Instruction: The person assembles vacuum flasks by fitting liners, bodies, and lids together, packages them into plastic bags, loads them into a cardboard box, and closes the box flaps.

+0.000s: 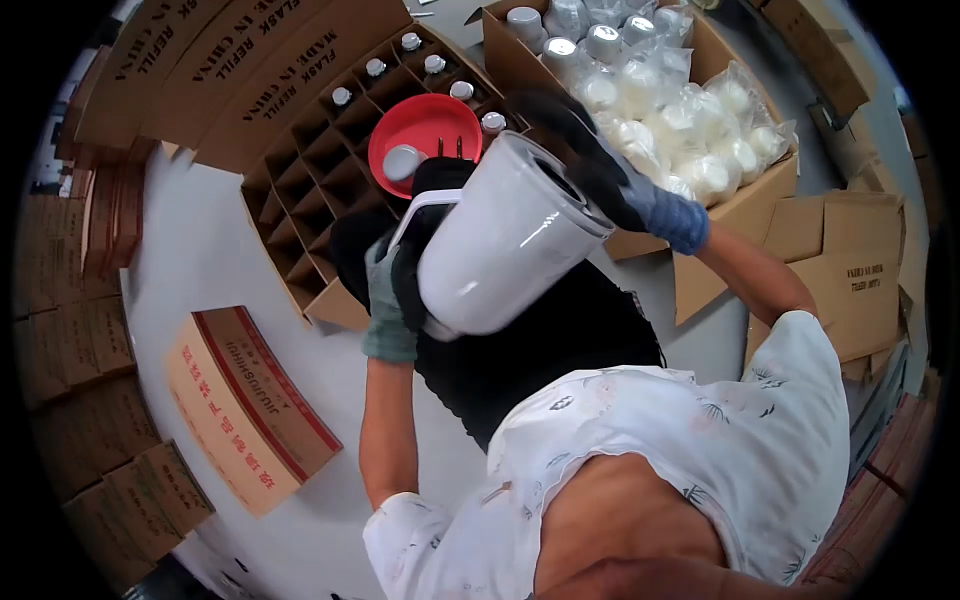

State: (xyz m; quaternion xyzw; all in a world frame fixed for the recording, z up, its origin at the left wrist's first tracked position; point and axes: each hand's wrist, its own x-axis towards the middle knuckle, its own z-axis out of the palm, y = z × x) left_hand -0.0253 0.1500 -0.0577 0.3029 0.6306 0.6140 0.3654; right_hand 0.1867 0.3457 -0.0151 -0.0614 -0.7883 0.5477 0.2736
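Observation:
A white flask jug (pixel 500 245) with a side handle (pixel 428 200) lies tilted over my lap, its ringed, dark-centred end facing up and right. My left hand (pixel 392 295), in a grey-green glove, is closed around the jug's lower left side near the handle; part of its fingers is hidden behind the jug. At the upper right end, my right hand (pixel 600 165), in a dark glove with a blue cuff, has its fingers stretched out along the rim. Whether the palm presses on the rim is hard to see. Beyond the jug sits a red bowl (pixel 408 120) with a white round cap (pixel 403 162) and two small dark rods.
The bowl rests on a divided carton (pixel 300 190) holding several white-capped bottles (pixel 376 67). Bagged white round parts (pixel 650 120) fill an open carton (pixel 725 215) at right. A printed box (pixel 250 410) lies on the floor, left. Cartons (pixel 75 300) are stacked along the left.

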